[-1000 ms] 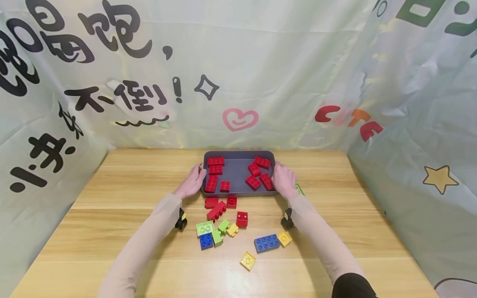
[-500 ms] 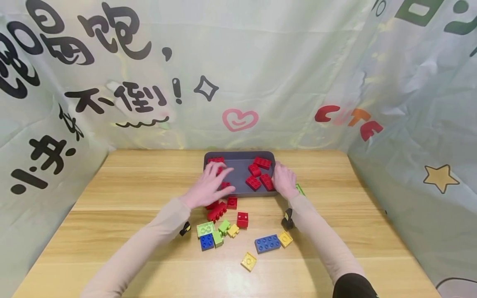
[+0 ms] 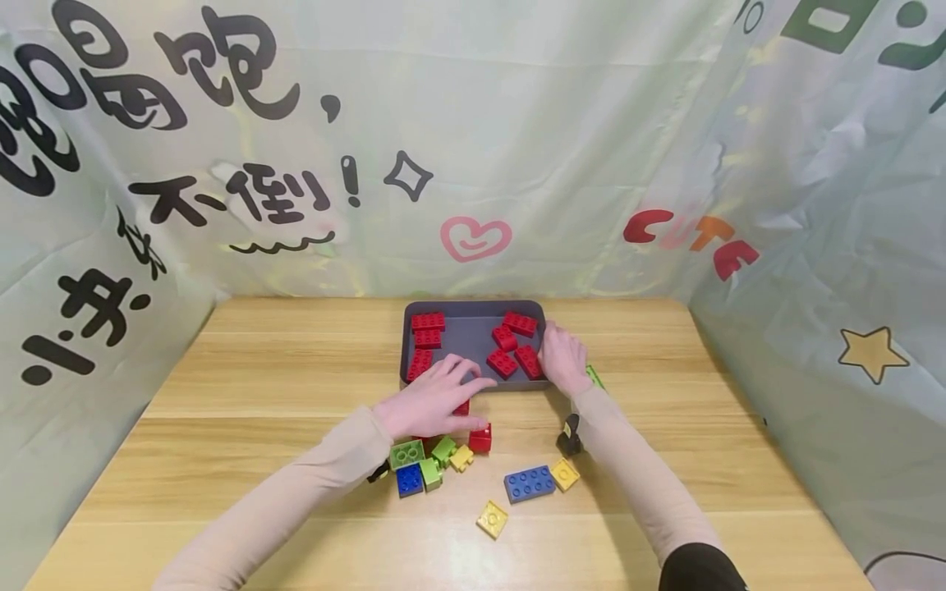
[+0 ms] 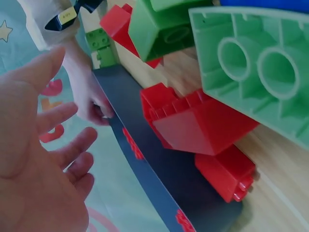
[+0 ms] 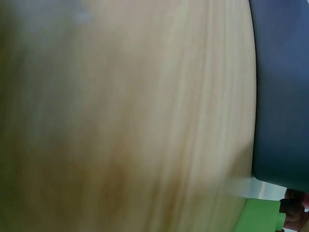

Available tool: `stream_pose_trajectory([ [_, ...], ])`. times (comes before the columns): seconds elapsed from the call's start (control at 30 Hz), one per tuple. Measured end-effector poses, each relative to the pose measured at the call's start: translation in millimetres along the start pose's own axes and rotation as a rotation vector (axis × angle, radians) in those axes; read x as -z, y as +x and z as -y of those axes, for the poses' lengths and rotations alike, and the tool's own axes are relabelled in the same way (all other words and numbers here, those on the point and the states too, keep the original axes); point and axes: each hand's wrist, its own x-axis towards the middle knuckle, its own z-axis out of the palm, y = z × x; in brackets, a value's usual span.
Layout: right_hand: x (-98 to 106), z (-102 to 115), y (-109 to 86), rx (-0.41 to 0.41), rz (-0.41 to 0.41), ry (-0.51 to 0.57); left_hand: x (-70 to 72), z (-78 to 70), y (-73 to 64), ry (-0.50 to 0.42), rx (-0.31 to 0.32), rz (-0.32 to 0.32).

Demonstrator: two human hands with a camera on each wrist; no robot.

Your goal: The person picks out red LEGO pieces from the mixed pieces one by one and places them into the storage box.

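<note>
My left hand (image 3: 436, 400) is over the red bricks in front of the dark grey tray (image 3: 473, 328), fingers spread and pointing right. Nothing is in its palm in the left wrist view, where a red brick (image 4: 203, 121) lies beside it. At the table, one red brick (image 3: 480, 437) shows just under its thumb; other red ones are partly hidden beneath the hand. At the tray's right side, my right hand (image 3: 565, 359) grips the rim with curled fingers. Several red bricks (image 3: 428, 320) lie inside the tray, in a left and a right group.
Nearer me are light green bricks (image 3: 407, 455), a blue brick (image 3: 410, 480), a small yellow brick (image 3: 461, 458), a long blue brick (image 3: 529, 484) and yellow bricks (image 3: 491, 519). A green brick (image 3: 594, 376) sits right of the tray. Fabric walls (image 3: 473, 123) enclose the table.
My left hand has let go of the tray's left side, swung over its left part, then come down and right above the red bricks in front. The right hand stays at the tray.
</note>
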Motion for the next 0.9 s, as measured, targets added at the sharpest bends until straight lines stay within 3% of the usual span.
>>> stream_pose_trajectory([
  [0.13,0,1,0.6,0.001,-0.005,0.004,2.0,-6.2,-1.0,0.033,-0.014,0.046],
  [0.4,0,1,-0.7,-0.001,-0.002,0.006,0.6,-15.4,-0.5,0.143,0.026,0.117],
  [0.7,-1,1,-1.4,-0.013,-0.007,0.008,-5.8,-21.0,0.6,0.041,0.037,0.168],
  [0.9,-1,1,-0.6,-0.028,0.002,0.012,-6.1,-26.4,1.5,0.025,0.025,0.191],
])
